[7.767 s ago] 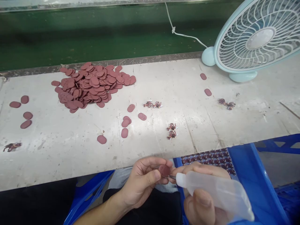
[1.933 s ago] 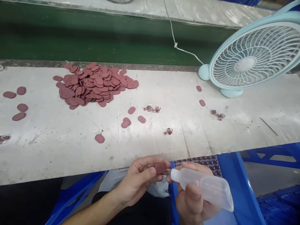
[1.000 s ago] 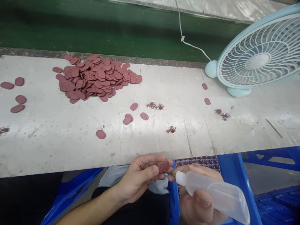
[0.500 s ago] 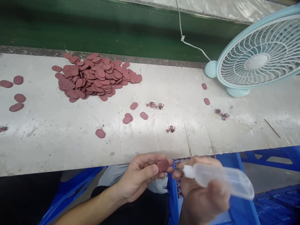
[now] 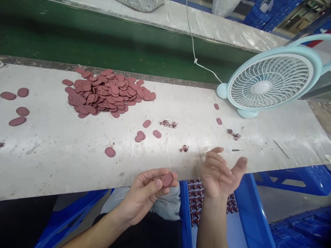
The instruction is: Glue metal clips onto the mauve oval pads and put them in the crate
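Note:
My left hand [image 5: 148, 193] pinches a dark red oval piece [image 5: 167, 179] with small holes, just off the table's front edge. To its right, my right hand [image 5: 221, 172] is raised with fingers apart, holding nothing and slightly blurred. Behind its fingers a clear bottle with a thin dark nozzle [image 5: 237, 150] lies on the table, mostly hidden. A small dark red cluster [image 5: 184, 148] sits left of my right hand, and another pair [image 5: 168, 123] lies farther back. Several loose oval pieces [image 5: 140, 136] rest between my left hand and a big heap of them [image 5: 108, 93].
A light blue fan [image 5: 269, 82] stands at the back right of the white table [image 5: 64, 165], its white cable [image 5: 192, 38] running backward. Below the front edge, a blue crate [image 5: 258, 210] holds rows of small dark red clusters [image 5: 196, 203]. A thin stick [image 5: 281, 148] lies at right.
My right hand has let go of the clear bottle, which now lies on the table, and its fingers have opened. My left hand still holds the oval piece. The view has shifted.

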`<state>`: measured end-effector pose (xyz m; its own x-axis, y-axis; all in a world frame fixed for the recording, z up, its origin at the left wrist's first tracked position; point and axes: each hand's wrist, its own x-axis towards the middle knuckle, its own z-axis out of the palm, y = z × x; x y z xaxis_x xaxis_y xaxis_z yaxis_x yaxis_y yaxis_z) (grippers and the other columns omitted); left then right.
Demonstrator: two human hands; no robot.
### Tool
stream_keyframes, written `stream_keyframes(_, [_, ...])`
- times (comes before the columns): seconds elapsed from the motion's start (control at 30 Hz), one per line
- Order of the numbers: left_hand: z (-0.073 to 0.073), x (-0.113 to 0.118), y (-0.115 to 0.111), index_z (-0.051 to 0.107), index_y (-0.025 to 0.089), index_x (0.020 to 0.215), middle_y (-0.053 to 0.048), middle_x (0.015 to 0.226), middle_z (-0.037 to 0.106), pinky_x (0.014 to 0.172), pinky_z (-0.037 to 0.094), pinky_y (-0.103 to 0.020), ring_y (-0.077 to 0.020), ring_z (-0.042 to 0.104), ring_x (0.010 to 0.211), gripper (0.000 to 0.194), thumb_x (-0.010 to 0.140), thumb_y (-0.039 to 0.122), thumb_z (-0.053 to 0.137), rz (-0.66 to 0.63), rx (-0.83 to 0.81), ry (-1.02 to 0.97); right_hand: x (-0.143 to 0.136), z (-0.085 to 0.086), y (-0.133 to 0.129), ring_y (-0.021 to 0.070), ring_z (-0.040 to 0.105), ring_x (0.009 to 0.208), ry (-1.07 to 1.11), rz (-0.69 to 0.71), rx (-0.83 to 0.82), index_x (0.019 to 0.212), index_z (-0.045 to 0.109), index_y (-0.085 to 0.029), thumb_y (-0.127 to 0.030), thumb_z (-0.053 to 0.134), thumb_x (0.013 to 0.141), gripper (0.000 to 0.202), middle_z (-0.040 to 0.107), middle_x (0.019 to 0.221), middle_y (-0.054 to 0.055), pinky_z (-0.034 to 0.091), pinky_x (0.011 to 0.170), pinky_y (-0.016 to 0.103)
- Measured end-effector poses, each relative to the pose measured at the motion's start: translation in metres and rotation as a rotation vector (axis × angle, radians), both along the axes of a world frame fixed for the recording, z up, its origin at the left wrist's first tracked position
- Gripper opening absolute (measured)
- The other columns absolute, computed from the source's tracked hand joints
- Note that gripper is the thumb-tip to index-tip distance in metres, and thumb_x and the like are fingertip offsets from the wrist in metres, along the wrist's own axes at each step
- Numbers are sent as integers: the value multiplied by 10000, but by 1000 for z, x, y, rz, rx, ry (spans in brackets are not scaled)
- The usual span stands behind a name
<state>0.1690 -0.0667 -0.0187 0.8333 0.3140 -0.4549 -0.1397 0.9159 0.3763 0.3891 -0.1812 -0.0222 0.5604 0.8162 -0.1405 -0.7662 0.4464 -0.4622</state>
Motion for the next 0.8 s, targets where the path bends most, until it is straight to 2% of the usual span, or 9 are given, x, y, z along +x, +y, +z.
stream_keyframes(0.1, [1, -2, 3, 763, 181, 1104, -114, 1200, 758, 813, 598, -169, -199, 745, 1040, 214, 896, 186, 713, 12, 0, 20, -23, 9, 5, 110, 580, 623, -638, -123, -449, 1084, 691, -260, -288, 675, 918, 170, 602, 843, 0, 530, 423, 186])
stream_keyframes(0.2, [3, -3, 4, 765, 178, 1093, -117, 1183, 763, 789, 602, -176, -199, 753, 1006, 214, 883, 203, 733, 17, -1, 22, -26, 10, 20, 223, 618, 964, -1316, -56, -827, 1175, 717, -268, -234, 707, 882, 295, 620, 1136, 82, 597, 797, 384])
stream_keyframes(0.27, [5, -4, 5, 768, 178, 1087, -117, 1174, 766, 776, 601, -176, -194, 756, 985, 210, 881, 207, 735, 18, 1, 26, -21, 7, 31, 279, 597, 1057, -1670, 17, -975, 1190, 719, -258, -285, 661, 911, 287, 624, 1163, 103, 525, 954, 505])
stream_keyframes(0.3, [5, -4, 5, 769, 179, 1083, -115, 1171, 767, 772, 600, -173, -191, 757, 980, 207, 880, 207, 736, 19, 3, 29, -19, 6, 35, 291, 600, 1057, -1715, 36, -986, 1171, 727, -244, -302, 638, 925, 268, 640, 1136, 109, 501, 981, 536])
stream_keyframes(0.37, [6, -5, 5, 772, 183, 1080, -112, 1170, 769, 776, 598, -172, -188, 756, 983, 206, 879, 207, 738, 22, 6, 35, -18, 7, 38, 278, 627, 996, -1683, 13, -987, 1109, 739, -217, -319, 600, 948, 235, 673, 1072, 111, 519, 955, 521])
stream_keyframes(0.47, [5, -6, 6, 775, 189, 1075, -111, 1170, 769, 782, 592, -174, -190, 753, 995, 203, 875, 203, 741, 35, 33, 44, -30, 15, 30, 228, 685, 848, -1590, -47, -1006, 1049, 721, -197, -338, 571, 974, 219, 724, 994, 102, 604, 798, 419])
stream_keyframes(0.6, [5, -5, 7, 782, 209, 1061, -100, 1182, 767, 753, 583, -178, -194, 751, 998, 209, 854, 185, 762, 44, 140, 59, -63, 33, 8, 164, 703, 609, -1136, 19, -827, 965, 715, -229, -297, 657, 938, 93, 758, 813, 30, 617, 552, 275])
stream_keyframes(0.67, [6, -4, 7, 789, 218, 1043, -94, 1187, 766, 785, 587, -205, -204, 743, 1023, 221, 823, 191, 795, 39, 198, 60, -78, 39, 2, 153, 702, 591, -975, 79, -722, 961, 734, -258, -245, 705, 900, 69, 761, 801, 11, 610, 536, 250])
stream_keyframes(0.8, [5, -3, 6, 797, 217, 1030, -97, 1181, 768, 934, 579, -306, -226, 727, 1065, 245, 788, 199, 827, 9, 264, 34, -90, 41, 4, 148, 705, 644, -994, 138, -660, 991, 754, -276, -188, 705, 885, 146, 769, 864, 19, 604, 573, 247])
